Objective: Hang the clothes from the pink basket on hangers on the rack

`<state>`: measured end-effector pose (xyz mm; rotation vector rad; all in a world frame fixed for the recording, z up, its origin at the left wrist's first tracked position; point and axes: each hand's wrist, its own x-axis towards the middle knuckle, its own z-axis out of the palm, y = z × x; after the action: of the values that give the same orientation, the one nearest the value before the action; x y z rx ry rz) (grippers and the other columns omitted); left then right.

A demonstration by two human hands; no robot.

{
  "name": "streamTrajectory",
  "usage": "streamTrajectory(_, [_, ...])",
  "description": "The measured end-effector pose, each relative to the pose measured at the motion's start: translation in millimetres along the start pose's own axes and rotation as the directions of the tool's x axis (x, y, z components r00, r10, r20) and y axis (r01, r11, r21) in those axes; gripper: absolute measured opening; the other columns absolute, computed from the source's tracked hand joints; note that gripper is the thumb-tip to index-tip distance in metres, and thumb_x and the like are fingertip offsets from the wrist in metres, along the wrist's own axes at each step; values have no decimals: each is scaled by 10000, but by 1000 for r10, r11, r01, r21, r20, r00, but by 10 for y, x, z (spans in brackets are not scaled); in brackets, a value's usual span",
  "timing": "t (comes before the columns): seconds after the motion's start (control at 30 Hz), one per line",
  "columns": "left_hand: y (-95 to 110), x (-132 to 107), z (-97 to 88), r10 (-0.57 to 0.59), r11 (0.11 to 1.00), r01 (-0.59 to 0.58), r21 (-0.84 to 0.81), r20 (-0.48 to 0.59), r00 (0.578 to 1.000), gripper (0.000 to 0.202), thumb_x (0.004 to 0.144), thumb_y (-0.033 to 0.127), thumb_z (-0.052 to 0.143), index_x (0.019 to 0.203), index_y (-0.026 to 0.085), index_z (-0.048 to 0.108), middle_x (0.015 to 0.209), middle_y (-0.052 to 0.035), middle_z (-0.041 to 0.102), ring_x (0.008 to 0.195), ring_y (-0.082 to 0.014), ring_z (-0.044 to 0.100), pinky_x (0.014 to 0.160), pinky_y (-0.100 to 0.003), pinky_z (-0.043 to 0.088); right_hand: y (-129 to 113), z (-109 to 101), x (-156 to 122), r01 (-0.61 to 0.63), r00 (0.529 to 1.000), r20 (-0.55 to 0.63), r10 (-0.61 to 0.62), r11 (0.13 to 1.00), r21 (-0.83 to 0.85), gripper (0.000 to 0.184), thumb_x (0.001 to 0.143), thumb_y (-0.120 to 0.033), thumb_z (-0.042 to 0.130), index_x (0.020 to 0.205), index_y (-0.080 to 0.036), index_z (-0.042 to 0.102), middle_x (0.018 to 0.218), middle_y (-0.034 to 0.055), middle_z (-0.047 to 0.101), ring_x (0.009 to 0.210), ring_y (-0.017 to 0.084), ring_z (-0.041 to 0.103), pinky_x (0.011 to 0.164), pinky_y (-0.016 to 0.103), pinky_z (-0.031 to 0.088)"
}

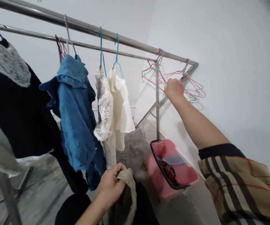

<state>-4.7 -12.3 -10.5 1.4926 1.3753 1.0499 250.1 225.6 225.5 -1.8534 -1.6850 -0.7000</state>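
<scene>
Our right hand [175,89] reaches up toward the far right end of the rack, its fingers curled closed among a bunch of pink and teal wire hangers [172,78]. We cannot tell whether it has hold of a hanger or only sits closed against them. Our left hand [110,184] is low and near us, clenched around a fold of tan cloth [127,193], which hangs down from our fist in front of a dark garment [144,206].

The hangers dangle from the nearer of two steel rails [130,43] and lie just beside the rack's steel upright [157,106]. Farther left along the rails, a cream lace blouse [115,106] hangs on a teal hanger [117,53]. Beyond it is a blue shirt [74,109], then a black garment with a lace collar [13,103] at the left edge.

On the concrete floor [132,147], below the right hand and against the white wall [219,47], stands a pink plastic basket [154,168] with a dark rim. Inside it lie a blue cloth [175,160] and a red-and-dark item [167,171]. A plaid sleeve [238,184] covers our right upper arm at the near right.
</scene>
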Motion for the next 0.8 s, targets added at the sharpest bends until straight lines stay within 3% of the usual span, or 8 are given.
streamTrajectory(0.17, [-78, -20, -66, 43, 999, -44, 20, 35, 998, 146, 736, 278, 531, 617, 201, 496, 582, 32, 512, 591, -129, 475, 544, -216, 369, -2, 51, 70, -40, 999, -28, 40, 999, -13, 304, 885, -73, 416, 1118, -79, 610, 1117, 213, 612, 1053, 295, 558, 877, 413, 426])
streamTrajectory(0.27, [-100, -27, -70, 34, 999, -35, 5, 34, 999, 151, 746, 280, 519, 619, 203, 494, 586, 29, 522, 595, -133, 487, 554, -216, 379, 43, 92, 110, -71, 996, -54, 71, 997, 5, 329, 901, -103, 413, 1182, -70, 580, 1189, 231, 575, 1091, 311, 549, 883, 422, 425])
streamTrajectory(0.47, [-135, -25, -54, 21, 1000, -21, -11, 7, 1000, 134, 728, 276, 535, 617, 204, 520, 583, 27, 538, 587, -137, 499, 554, -218, 391, 216, 224, 194, -147, 989, 13, 147, 989, 9, 332, 906, -116, 399, 1155, -44, 606, 1228, 261, 541, 1137, 358, 542, 917, 476, 420])
streamTrajectory(0.67, [-148, -12, -75, 19, 1000, -18, -21, 14, 1000, 115, 726, 263, 531, 629, 203, 540, 603, 20, 577, 617, -147, 532, 575, -218, 410, 318, 259, 239, -175, 972, -146, 186, 981, 86, 361, 952, -196, 346, 1231, -103, 556, 1302, 256, 486, 1155, 348, 494, 885, 489, 432])
streamTrajectory(0.8, [-155, -6, -72, 1, 1000, -2, -20, -4, 1000, 119, 720, 275, 542, 623, 205, 537, 588, 26, 573, 597, -144, 528, 563, -216, 406, 390, 283, 289, -225, 968, -100, 229, 973, 53, 322, 936, -251, 429, 1181, -119, 590, 1323, 237, 457, 1176, 362, 473, 891, 479, 429])
